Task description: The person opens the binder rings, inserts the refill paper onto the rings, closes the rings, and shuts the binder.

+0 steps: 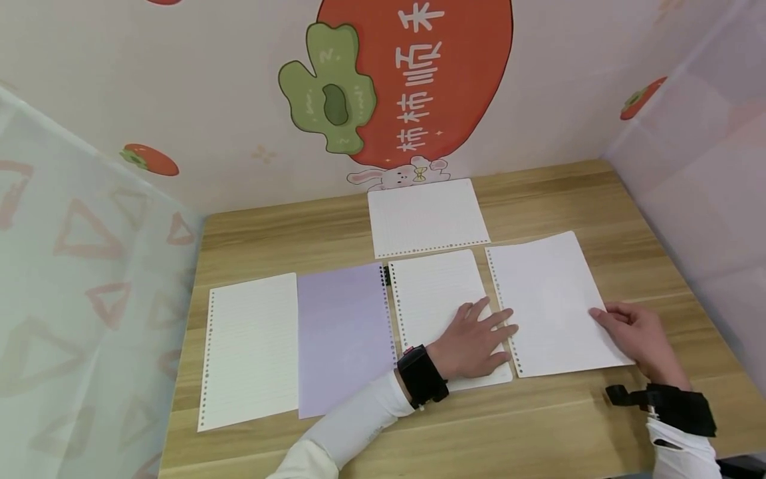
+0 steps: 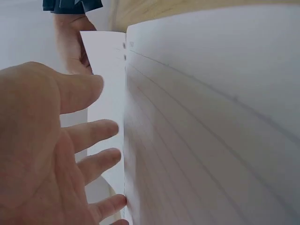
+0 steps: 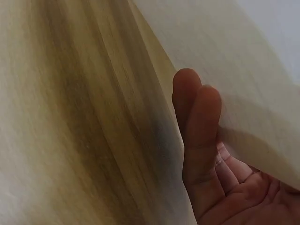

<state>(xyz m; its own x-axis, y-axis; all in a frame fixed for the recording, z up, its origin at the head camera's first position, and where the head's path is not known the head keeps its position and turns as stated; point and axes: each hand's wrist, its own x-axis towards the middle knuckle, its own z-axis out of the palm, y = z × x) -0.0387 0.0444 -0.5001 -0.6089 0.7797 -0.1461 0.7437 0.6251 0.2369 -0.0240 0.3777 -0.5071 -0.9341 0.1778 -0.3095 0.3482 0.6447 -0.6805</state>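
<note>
My left hand (image 1: 475, 342) lies spread over a lined loose-leaf sheet (image 1: 433, 286), its fingertips reaching the punched left edge of a plain white sheet (image 1: 547, 306). In the left wrist view the fingers of this hand (image 2: 42, 145) are extended next to the lined page (image 2: 187, 117). At the far side of the plain white sheet, my right hand (image 1: 640, 332) pinches the right edge, thumb on top and fingers curled beneath. The right wrist view shows the right fingers (image 3: 201, 126) against the slightly raised sheet (image 3: 253, 93).
Further left lie a purple punched sheet (image 1: 341, 339) and another lined sheet (image 1: 251, 352). One more lined sheet (image 1: 427, 216) lies sideways at the back, by the printed wall covering (image 1: 221, 86). A small black object (image 1: 387, 275) shows between two sheets on the wooden table (image 1: 514, 426).
</note>
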